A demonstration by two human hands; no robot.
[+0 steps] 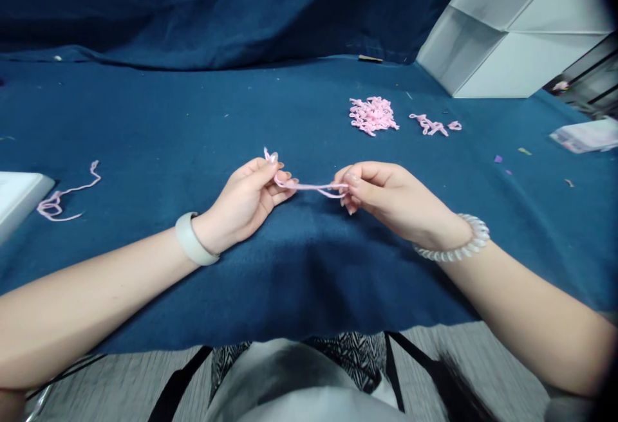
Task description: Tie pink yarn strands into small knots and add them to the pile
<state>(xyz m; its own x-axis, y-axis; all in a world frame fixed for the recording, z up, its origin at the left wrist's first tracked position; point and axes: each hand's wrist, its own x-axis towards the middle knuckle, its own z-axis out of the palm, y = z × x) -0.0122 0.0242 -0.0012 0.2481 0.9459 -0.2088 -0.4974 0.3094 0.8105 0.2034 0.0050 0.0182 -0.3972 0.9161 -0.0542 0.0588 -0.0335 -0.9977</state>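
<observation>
in the head view, a short strand of pink yarn (309, 186) is stretched between 2 hands, above a blue cloth (309, 267). the looped end of the strand is pinched by the left hand (246, 200) between thumb and fingers, with a small tip of yarn poking up past the fingertips (273, 157). the other end is gripped in the same way by the right hand (391, 197), so neither hand is released. a pale wristband (190, 238) is worn on the left wrist, just behind the strand's left end, and a coiled translucent bracelet (458, 242) is worn on the right wrist. beyond the strand and to its right, a heap of looped pink yarn pieces (373, 115) is lying on the cloth, with a smaller cluster of pink pieces (429, 125) just beside it. well to the left of the strand, a loose length of pink yarn (60, 197) is lying near a white flat box (19, 200), which is cut off by the edge of the frame. far beyond the strand and to its right, a white folded panel (506, 29) is standing at the edge of the cloth, and a pale packet (584, 134) is lying at the right of the frame.
</observation>
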